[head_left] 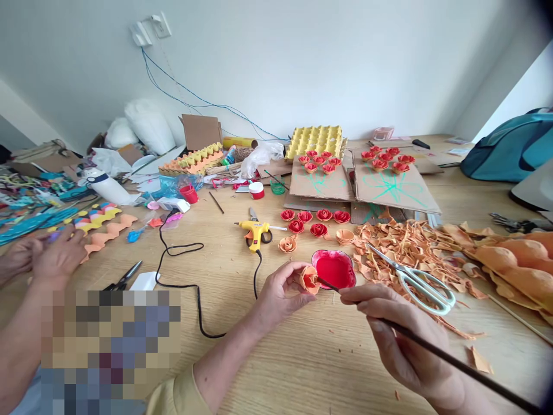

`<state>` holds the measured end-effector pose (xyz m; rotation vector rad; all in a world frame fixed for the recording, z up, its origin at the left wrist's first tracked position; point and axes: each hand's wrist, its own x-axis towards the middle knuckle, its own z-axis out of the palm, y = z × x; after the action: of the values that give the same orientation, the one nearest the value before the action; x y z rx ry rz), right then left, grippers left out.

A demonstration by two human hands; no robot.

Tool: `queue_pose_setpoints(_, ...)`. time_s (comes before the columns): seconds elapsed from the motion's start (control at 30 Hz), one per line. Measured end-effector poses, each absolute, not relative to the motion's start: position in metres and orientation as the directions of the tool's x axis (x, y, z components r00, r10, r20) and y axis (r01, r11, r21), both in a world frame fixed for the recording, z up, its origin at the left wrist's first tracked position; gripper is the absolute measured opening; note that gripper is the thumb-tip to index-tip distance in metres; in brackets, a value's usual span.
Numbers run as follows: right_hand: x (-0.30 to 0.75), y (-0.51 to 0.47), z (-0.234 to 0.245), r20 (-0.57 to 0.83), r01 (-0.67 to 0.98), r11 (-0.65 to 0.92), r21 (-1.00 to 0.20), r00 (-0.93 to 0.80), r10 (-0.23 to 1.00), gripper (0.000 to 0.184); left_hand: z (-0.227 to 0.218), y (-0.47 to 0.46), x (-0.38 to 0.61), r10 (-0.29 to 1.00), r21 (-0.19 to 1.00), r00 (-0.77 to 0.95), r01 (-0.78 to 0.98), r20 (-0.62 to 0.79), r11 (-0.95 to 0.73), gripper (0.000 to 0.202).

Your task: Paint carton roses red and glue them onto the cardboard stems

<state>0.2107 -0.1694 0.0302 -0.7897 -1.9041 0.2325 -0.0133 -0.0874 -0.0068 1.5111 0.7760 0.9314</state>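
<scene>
Between the thumb and fingers of my left hand [280, 294] is an orange paper flower [309, 279], its opening turned toward the right. My right hand [401, 334] grips a long dark paintbrush [449, 360], whose tip touches or nearly touches the flower. Just behind them sits a small dish of red paint [334, 271]. Unpainted on the table lie an orange flower [287, 244] and an orange cup piece [345, 236]. Several red-painted flowers [318, 229] stand in rows beyond the dish.
A yellow glue gun [254, 233] lies left of the flowers, its black cord running forward. Orange scraps [397, 248] and white-handled scissors [425, 288] spread at right. Cardboard sheets [393, 190] hold more red flowers. At far left another person's hands [58, 253] work at an egg-carton strip [108, 233].
</scene>
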Motion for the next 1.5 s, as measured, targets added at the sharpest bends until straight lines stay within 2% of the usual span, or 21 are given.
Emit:
queue_pose_setpoints(0.17, 0.204, -0.169, 0.029, 0.727, 0.402, 0.797, -0.452, -0.353, 0.590, 0.029, -0.005, -0.089, -0.013, 0.871, 0.991, 0.475, -0.029, 0.129, -0.131, 0.050)
queue_pose_setpoints(0.4, 0.208, -0.173, 0.025, 0.723, 0.383, 0.786, -0.485, -0.330, 0.607, 0.034, -0.006, -0.088, -0.012, 0.879, 0.995, 0.466, -0.048, 0.103, -0.091, 0.053)
queue_pose_setpoints(0.67, 0.201, -0.170, 0.035, 0.706, 0.431, 0.825, -0.365, -0.449, 0.548, 0.032, -0.006, -0.089, -0.011, 0.876, 0.993, 0.472, -0.101, 0.100, -0.059, 0.055)
queue_pose_setpoints(1.1, 0.205, -0.172, 0.039, 0.698, 0.446, 0.839, -0.313, -0.490, 0.521, 0.031, -0.006, -0.088, -0.013, 0.882, 0.988, 0.467, -0.155, 0.061, 0.014, 0.059)
queue_pose_setpoints(1.33, 0.215, -0.171, 0.037, 0.689, 0.454, 0.807, -0.377, -0.444, 0.572, 0.033, -0.008, -0.086, -0.013, 0.868, 0.981, 0.495, -0.183, 0.036, 0.063, 0.061)
queue_pose_setpoints(1.5, 0.221, -0.172, 0.034, 0.733, 0.376, 0.773, -0.510, -0.280, 0.620, 0.034, -0.008, -0.086, -0.013, 0.857, 0.982, 0.512, -0.182, 0.056, 0.045, 0.057)
